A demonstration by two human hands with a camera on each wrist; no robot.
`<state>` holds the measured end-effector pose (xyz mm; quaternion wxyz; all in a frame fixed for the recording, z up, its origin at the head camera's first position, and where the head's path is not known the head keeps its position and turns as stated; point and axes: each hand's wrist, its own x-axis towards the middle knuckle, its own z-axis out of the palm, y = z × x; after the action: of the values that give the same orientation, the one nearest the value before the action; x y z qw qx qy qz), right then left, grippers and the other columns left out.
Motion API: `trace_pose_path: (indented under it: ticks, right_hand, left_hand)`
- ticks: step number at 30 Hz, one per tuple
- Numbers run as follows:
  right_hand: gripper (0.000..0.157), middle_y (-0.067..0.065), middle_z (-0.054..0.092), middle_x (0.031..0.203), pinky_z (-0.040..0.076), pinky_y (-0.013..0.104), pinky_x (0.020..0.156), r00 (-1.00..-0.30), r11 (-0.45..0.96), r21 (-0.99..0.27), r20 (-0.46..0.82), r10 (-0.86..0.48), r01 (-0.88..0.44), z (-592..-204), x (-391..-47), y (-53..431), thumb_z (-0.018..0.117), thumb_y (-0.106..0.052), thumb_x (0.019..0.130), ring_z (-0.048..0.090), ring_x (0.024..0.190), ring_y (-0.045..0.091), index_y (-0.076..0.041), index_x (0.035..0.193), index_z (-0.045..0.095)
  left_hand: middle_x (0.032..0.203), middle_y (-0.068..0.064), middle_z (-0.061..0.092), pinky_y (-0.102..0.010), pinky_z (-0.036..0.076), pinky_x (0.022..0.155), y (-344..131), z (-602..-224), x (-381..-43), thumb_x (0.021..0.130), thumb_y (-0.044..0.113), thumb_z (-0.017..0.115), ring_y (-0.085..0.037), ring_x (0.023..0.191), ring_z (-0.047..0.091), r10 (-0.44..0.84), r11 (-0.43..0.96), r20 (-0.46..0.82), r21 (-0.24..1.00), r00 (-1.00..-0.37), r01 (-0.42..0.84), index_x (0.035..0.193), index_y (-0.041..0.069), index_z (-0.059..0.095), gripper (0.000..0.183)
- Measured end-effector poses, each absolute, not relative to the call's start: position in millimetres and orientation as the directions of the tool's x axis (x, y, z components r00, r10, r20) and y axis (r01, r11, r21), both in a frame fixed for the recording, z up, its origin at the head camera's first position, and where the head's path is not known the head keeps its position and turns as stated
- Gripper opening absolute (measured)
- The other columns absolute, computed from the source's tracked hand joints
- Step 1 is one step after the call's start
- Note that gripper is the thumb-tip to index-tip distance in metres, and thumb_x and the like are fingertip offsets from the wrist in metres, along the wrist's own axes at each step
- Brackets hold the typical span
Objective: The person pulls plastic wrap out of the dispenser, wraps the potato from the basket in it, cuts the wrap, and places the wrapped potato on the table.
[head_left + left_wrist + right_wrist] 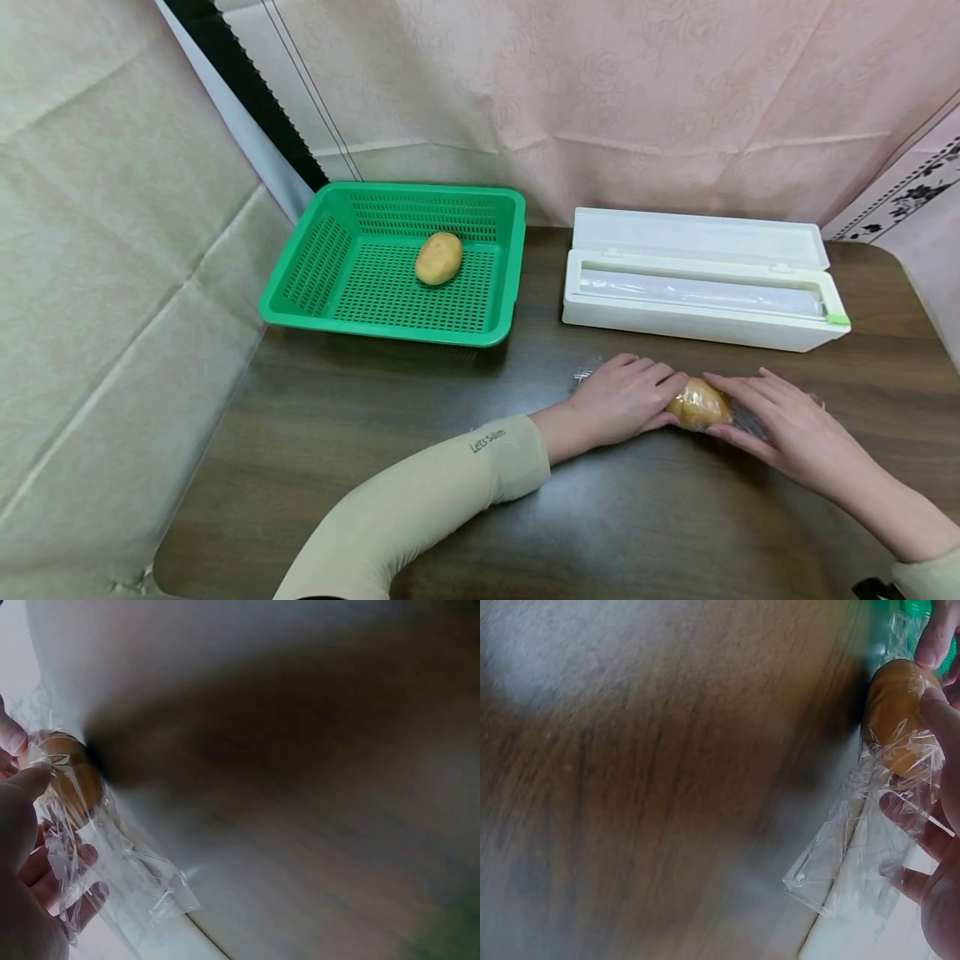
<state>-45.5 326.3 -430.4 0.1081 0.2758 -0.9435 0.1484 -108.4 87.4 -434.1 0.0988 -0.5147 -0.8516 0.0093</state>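
Note:
A potato (pixel 700 404) wrapped in clear cling film is held between both hands above the wooden table. My left hand (pixel 626 400) grips its left end with thumb and fingers. At the other end, my right hand (pixel 787 425) holds it between thumb and fingers. Loose, crumpled cling film (pixel 127 862) trails past the left hand's fingers. On the right side, a similar tail of film (pixel 847 840) spreads under the right hand's fingers. Both palms are hidden in the head view.
A green plastic basket (pixel 390 335) with a bare potato (pixel 438 258) inside stands at the back left. Behind the hands sits a white cling film dispenser (pixel 697 325), lid raised, its roll (pixel 697 292) showing. A pink cloth (pixel 600 100) hangs along the table's back edge.

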Motion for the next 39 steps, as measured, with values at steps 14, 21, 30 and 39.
trace_pose_path:
  ticks: [14, 21, 30, 39]
  right_hand:
    - [0.061, -0.002, 0.067, 0.116, 0.023, 0.01, 0.102, -0.848, 0.796, -0.299, 0.246, -0.469, -0.527, -430.2, -50.2, 329.1, 0.081, -0.02, 0.076, 0.055, 0.107, 0.016, -0.013, 0.132, 0.059]
    - [0.066, 0.005, 0.062, 0.126, 0.016, 0.009, 0.106, -0.854, 0.801, -0.3, 0.242, -0.46, -0.517, -426.4, -52.3, 329.2, 0.079, -0.022, 0.079, 0.051, 0.114, 0.022, -0.015, 0.139, 0.053]
    - [0.067, 0.008, 0.065, 0.12, 0.02, 0.03, 0.116, -0.874, 0.818, -0.316, 0.237, -0.423, -0.482, -428.3, -47.8, 334.9, 0.08, -0.021, 0.078, 0.054, 0.114, 0.029, -0.016, 0.139, 0.052]
    - [0.056, 0.015, 0.068, 0.114, 0.034, 0.063, 0.097, -0.913, 0.835, -0.37, 0.152, -0.378, -0.407, -431.8, -47.7, 336.6, 0.076, -0.024, 0.082, 0.049, 0.115, 0.052, -0.015, 0.134, 0.057]
  left_hand:
    - [0.143, 0.001, 0.049, -0.03, 0.038, 0.106, 86.6, -438.3, -114.2, 0.096, 0.062, 0.037, -0.012, 0.124, 0.052, 0.893, 0.447, 0.123, -0.123, -0.434, 0.886, 0.146, 0.015, 0.039, 0.069]
    - [0.133, 0.006, 0.056, -0.026, 0.042, 0.098, 88.5, -440.9, -119.0, 0.095, 0.057, 0.046, -0.009, 0.118, 0.055, 0.873, 0.477, 0.126, -0.021, -0.471, 0.879, 0.141, 0.018, 0.044, 0.06]
    - [0.134, 0.006, 0.055, -0.026, 0.041, 0.1, 87.0, -439.3, -121.6, 0.094, 0.058, 0.046, -0.008, 0.12, 0.053, 0.861, 0.498, 0.093, 0.049, -0.501, 0.866, 0.143, 0.02, 0.043, 0.062]
    - [0.149, 0.002, 0.043, -0.028, 0.034, 0.109, 87.4, -433.7, -118.2, 0.087, 0.074, 0.038, -0.01, 0.13, 0.046, 0.842, 0.532, 0.108, -0.001, -0.529, 0.847, 0.148, 0.018, 0.036, 0.083]
